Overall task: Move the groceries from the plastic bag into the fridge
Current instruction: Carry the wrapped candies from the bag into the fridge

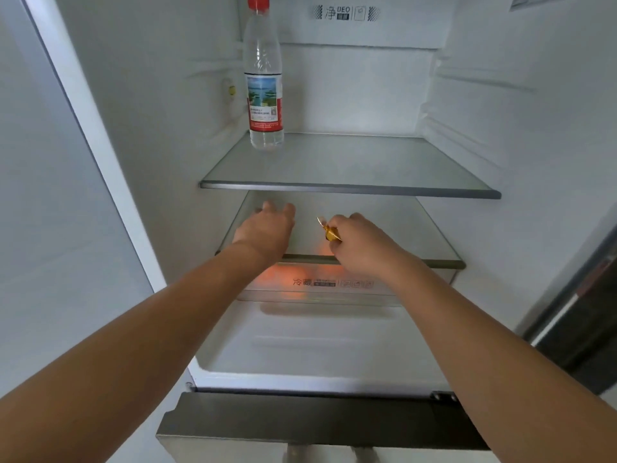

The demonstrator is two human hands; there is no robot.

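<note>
The fridge stands open before me. A clear water bottle (263, 81) with a red cap and red label stands upright at the back left of the upper glass shelf (350, 188). Both arms reach in over the lower glass shelf (434, 259). My left hand (267, 225) lies over the shelf's left part, fingers pointing inward and mostly straight, holding nothing visible. My right hand (357, 238) pinches a small gold-wrapped item (329, 230) above the middle of that shelf. The plastic bag is out of view.
Beneath the lower shelf is a clear drawer (394, 289) with orange items glowing through its front. The fridge's left wall (150, 128) and right wall (534, 162) bound the space. A dark lower door edge (317, 419) sits below.
</note>
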